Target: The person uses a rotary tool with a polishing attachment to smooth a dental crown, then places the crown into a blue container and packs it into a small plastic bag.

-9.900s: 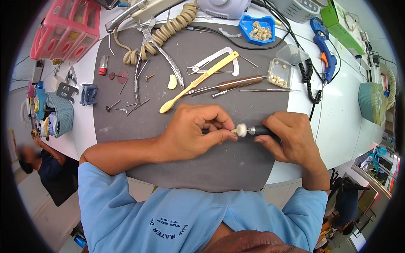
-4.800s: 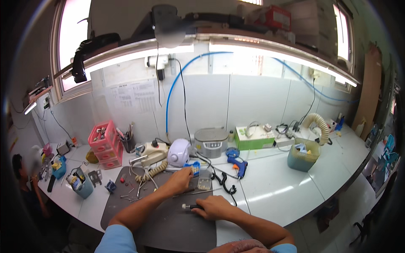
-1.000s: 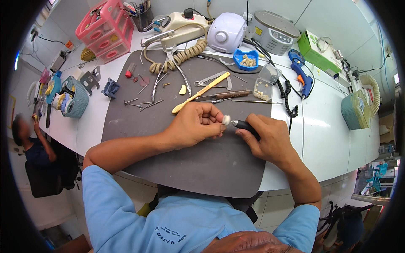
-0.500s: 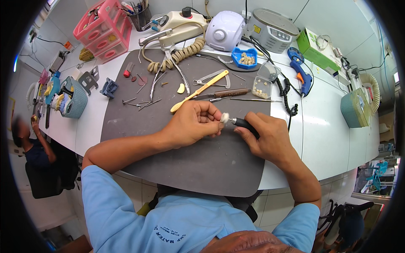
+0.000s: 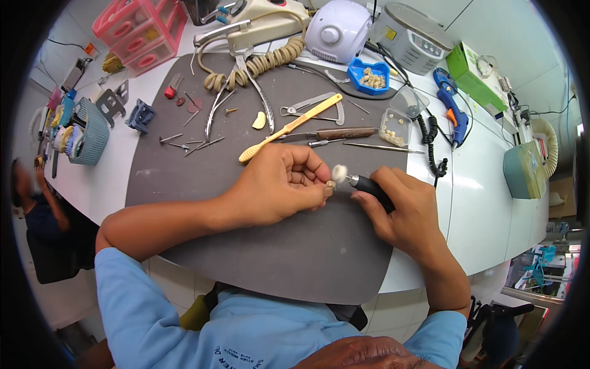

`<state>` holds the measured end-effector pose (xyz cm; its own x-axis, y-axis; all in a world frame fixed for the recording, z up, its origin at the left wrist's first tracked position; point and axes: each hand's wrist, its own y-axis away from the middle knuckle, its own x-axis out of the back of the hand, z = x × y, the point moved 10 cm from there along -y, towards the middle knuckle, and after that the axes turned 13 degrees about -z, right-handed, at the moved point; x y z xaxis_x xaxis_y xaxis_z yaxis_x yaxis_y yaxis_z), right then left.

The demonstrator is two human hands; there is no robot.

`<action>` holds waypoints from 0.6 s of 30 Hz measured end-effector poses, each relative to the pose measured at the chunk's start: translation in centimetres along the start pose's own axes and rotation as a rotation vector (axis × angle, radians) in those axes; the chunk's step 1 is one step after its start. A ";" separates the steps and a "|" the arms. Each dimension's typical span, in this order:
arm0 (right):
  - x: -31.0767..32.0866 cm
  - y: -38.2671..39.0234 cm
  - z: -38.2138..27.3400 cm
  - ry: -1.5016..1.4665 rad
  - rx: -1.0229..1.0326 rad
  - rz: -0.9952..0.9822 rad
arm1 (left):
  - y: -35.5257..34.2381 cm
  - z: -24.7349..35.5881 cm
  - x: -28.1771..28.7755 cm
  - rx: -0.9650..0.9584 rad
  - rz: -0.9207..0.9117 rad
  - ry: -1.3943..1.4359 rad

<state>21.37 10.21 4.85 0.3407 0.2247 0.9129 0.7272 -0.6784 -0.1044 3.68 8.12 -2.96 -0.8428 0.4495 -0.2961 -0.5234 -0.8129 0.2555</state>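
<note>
The black handpiece (image 5: 373, 192), silver-collared, with a blurred white buffing head (image 5: 339, 173), slants up-left over the grey mat (image 5: 270, 264), the right hand (image 5: 409, 206) closed round it; the left hand (image 5: 270, 184) pinches a small beige piece (image 5: 330, 185) beside the head, its axis unclear.

I'm at a glossy white worktop (image 5: 482, 212); pale panelled wall (image 5: 491, 24) beyond it, light tiled floor (image 5: 172, 280) below me, black chair (image 5: 55, 261) off to my left.
</note>
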 end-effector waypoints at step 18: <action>-0.2 -0.4 -0.6 0.024 0.026 -0.042 | 0.2 0.1 0.0 0.006 -0.022 0.022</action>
<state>20.65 10.02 4.98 0.2958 0.2355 0.9258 0.7559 -0.6503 -0.0761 3.59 7.95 -2.81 -0.8280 0.4593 -0.3216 -0.5428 -0.8005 0.2541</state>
